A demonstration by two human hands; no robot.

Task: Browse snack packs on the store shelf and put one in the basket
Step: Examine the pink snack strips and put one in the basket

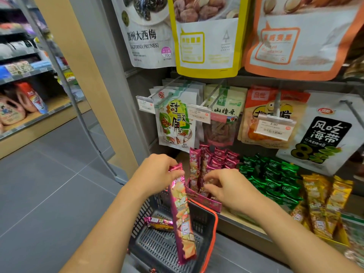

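Store shelf (242, 223) right, basket (216, 221) near, below; left grip (157, 172) pinches top of magenta pack strip (181, 213) hanging over basket; right grip (226, 186) curled among boxed packs (216, 156), hold unclear; lower strip inside rim before letting go.

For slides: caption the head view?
Left hand holds a magenta snack strip over the basket; right hand reaches into the shelf box.
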